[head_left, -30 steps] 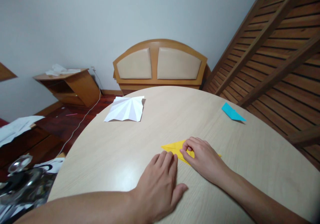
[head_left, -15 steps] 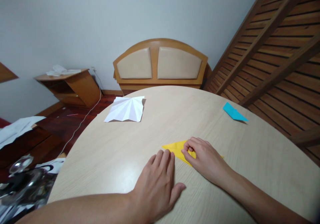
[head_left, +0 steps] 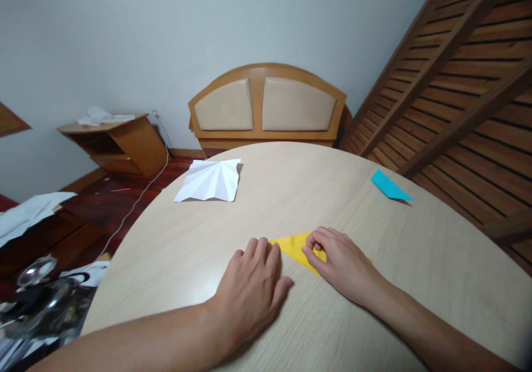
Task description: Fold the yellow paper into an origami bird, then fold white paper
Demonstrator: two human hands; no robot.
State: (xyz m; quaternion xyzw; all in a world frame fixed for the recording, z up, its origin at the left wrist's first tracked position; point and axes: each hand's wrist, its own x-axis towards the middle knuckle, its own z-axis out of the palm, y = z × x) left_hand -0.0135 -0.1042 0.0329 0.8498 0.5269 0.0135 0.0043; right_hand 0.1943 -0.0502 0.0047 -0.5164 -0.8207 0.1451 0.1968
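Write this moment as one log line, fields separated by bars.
right hand pressing yellow paper | left hand flat on table, beside paper | white paper, blue paper untouched

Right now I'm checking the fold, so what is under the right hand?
The right hand presses on a folded yellow paper lying flat on the round table. Its left point shows beside the left hand; the middle is covered.

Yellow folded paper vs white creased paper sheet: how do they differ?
The yellow folded paper is a flat, pointed triangle; the white creased paper sheet is roughly square with fanned ridges. Yellow lies under the right hand, near the left hand; white lies untouched, farther off. Both rest on the round wooden table.
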